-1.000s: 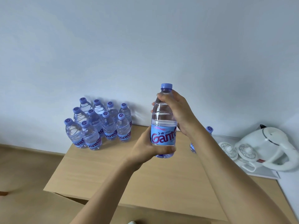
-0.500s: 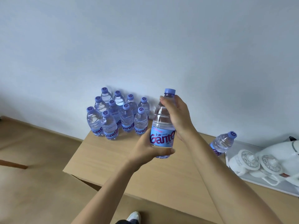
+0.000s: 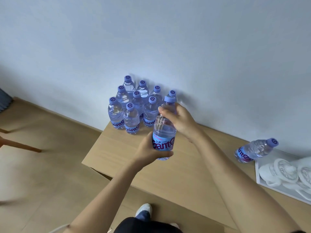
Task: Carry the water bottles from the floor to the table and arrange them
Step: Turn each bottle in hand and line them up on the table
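Observation:
I hold a clear water bottle (image 3: pixel 164 132) with a blue label and purple cap upright above the wooden table (image 3: pixel 176 174). My left hand (image 3: pixel 148 152) grips its lower part around the label. My right hand (image 3: pixel 180 121) grips its neck just under the cap. Several identical bottles (image 3: pixel 131 115) stand clustered at the table's back left corner against the wall, just left of and behind the held one. One more bottle (image 3: pixel 254 149) stands apart at the back right.
A white tray (image 3: pixel 262 182) with white cups lies at the table's right end. A wooden chair leg (image 3: pixel 20 145) crosses the floor at the left. My shoe (image 3: pixel 143 210) shows below the table's front edge.
The view has swung left and down. The held bottle has moved closer to the cluster, its cap now overlapping the rightmost bottles. Both hands keep the same grip.

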Demonstrator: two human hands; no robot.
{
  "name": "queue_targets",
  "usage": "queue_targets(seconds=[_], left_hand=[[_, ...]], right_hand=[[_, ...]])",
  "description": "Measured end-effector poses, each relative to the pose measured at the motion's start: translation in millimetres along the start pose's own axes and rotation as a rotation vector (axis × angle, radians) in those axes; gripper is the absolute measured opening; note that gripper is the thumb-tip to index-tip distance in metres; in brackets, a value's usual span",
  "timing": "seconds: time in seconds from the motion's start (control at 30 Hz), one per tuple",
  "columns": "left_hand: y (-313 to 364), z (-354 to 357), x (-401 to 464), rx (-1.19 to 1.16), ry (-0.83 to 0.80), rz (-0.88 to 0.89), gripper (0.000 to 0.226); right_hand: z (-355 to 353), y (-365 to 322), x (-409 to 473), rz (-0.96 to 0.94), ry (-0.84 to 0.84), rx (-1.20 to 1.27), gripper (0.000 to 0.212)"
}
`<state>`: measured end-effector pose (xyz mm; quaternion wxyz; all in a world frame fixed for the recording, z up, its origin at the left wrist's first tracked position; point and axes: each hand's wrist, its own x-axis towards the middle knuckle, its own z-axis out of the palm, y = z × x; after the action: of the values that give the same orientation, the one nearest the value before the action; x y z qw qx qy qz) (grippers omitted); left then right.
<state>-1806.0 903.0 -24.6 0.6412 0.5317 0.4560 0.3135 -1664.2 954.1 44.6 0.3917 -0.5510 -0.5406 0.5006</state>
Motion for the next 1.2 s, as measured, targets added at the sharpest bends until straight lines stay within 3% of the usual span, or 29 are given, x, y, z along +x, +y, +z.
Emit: queue_targets(seconds=[0.1,0.33,0.63,0.87,1.1,1.2], left_hand=[[-26,-11,11,0.020,0.069,-0.041,0.044],[-81,-30,42,0.017,0.236,-0.089,0.081],[-134,-39,62,0.088,0.291,-0.083,0.078],[-143,-38,70,0.419,0.460,0.043,0.080],[-133,-40,94,0.478,0.510,0.068,0.082],[-130,-36,102,0.362,0.597,-0.002,0.074]], right_hand=[[11,18,8,0.027,-0.067,-0.115,0.025],[36,64,13,0.071,-0.127,-0.219,0.035],[50,96,9,0.099,-0.072,-0.208,0.041],[57,110,18,0.029,-0.086,-0.279,0.048],[53,109,43,0.022,-0.087,-0.281,0.052],[52,107,54,0.008,-0.082,-0.294,0.052]])
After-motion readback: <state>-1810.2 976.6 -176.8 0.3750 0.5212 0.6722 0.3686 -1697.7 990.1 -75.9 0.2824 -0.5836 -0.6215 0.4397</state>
